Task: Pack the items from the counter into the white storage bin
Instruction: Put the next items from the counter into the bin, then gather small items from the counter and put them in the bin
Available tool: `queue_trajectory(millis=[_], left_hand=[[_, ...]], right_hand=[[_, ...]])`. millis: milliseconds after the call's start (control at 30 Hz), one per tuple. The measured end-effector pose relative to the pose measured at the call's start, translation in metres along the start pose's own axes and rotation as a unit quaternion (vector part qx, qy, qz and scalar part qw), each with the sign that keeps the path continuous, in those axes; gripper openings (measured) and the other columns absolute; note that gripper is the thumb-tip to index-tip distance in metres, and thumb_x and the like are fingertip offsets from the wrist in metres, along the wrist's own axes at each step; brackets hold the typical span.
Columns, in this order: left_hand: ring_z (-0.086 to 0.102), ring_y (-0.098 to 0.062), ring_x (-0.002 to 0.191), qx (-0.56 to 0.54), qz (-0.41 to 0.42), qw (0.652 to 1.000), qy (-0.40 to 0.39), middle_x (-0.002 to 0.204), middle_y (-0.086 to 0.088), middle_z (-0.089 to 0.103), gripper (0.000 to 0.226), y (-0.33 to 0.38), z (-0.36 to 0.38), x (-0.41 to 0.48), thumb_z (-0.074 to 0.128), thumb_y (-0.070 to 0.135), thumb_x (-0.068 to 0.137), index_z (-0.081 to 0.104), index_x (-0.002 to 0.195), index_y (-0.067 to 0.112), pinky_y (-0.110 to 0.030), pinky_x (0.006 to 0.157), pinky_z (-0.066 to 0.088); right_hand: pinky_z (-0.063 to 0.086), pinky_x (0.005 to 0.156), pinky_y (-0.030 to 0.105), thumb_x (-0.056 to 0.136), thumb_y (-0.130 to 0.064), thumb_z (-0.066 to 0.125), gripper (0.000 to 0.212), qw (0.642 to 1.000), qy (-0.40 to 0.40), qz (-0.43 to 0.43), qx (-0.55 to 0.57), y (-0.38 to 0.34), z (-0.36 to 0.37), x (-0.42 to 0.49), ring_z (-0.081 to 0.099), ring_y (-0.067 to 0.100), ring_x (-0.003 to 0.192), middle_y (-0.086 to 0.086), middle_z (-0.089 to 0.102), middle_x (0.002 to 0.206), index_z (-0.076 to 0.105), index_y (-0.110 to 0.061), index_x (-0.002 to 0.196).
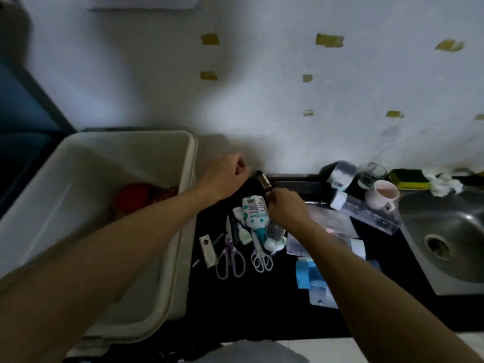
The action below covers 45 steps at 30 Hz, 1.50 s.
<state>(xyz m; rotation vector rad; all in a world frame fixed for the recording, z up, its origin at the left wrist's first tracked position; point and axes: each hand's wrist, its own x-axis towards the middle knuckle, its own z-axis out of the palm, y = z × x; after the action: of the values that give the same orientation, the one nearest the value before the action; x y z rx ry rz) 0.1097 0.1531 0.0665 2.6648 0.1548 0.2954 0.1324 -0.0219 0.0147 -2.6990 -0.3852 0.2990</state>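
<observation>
The white storage bin (188, 179) stands at the left on the dark counter (262, 305) with a red item (136, 197) inside. My left hand (225, 176) and my right hand (285, 208) both grip a small dark bottle with a brown label (263, 179) near the wall, just right of the bin. Below them lie a white and teal bottle (255, 210), purple scissors (230, 255), white scissors (260, 255), a small green tube (245, 235) and a white strip (208, 251).
To the right are clear plastic packets (332, 224), blue packaging (306, 273), a long clear box (366, 210), a white mug (382, 196), a glass (370, 174), a sponge (408, 178) and the steel sink (450, 237). The wall rises just behind.
</observation>
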Motion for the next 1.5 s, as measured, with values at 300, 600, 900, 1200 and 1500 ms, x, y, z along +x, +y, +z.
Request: queue_trajectory(millis=[300,600,900,1200,1500], left_hand=[[0.06,-0.017,0.071,0.112,-0.11,0.979,-0.134,0.081,0.002,0.064,0.033,0.002,0.08,-0.037,0.053,0.052,0.09,0.058,0.091,0.02,-0.033,0.06,0.052],[0.06,-0.02,0.068,0.088,-0.196,0.958,-0.19,0.072,0.001,0.057,0.031,-0.02,0.121,-0.094,0.054,0.047,0.09,0.049,0.075,0.019,-0.031,0.055,0.047],[0.057,-0.022,0.069,0.098,-0.237,0.95,-0.178,0.078,-0.004,0.06,0.029,-0.031,0.151,-0.133,0.049,0.042,0.096,0.049,0.079,0.018,-0.03,0.053,0.04],[0.063,-0.02,0.079,0.071,-0.231,0.96,-0.143,0.085,-0.001,0.066,0.024,-0.023,0.178,-0.149,0.053,0.044,0.092,0.062,0.092,0.021,-0.031,0.061,0.05],[0.063,-0.02,0.079,0.058,-0.237,0.96,-0.139,0.088,-0.003,0.068,0.025,-0.031,0.186,-0.143,0.052,0.04,0.094,0.066,0.097,0.02,-0.028,0.059,0.046]], right_hand=[[0.056,0.079,0.04,0.092,-0.024,0.058,0.024,0.985,-0.169,-0.027,0.007,0.066,0.037,-0.006,0.066,0.033,0.094,0.015,0.069,0.105,0.066,-0.009,0.109],[0.055,0.068,0.04,0.091,-0.025,0.058,0.024,0.97,-0.229,-0.075,-0.033,0.077,0.072,-0.022,0.066,0.036,0.085,0.017,0.066,0.092,0.066,-0.004,0.099],[0.047,0.07,0.036,0.098,-0.02,0.051,0.022,0.967,-0.214,-0.072,-0.114,0.08,0.105,-0.033,0.065,0.033,0.098,0.014,0.065,0.11,0.059,-0.007,0.114],[0.044,0.063,0.029,0.096,-0.034,0.057,0.025,0.968,-0.175,-0.055,-0.169,0.076,0.13,-0.042,0.069,0.025,0.093,0.006,0.07,0.105,0.062,-0.013,0.109],[0.043,0.066,0.031,0.092,-0.042,0.06,0.033,0.944,-0.268,-0.105,-0.159,0.084,0.116,-0.035,0.064,0.027,0.096,0.007,0.064,0.107,0.061,-0.013,0.109]])
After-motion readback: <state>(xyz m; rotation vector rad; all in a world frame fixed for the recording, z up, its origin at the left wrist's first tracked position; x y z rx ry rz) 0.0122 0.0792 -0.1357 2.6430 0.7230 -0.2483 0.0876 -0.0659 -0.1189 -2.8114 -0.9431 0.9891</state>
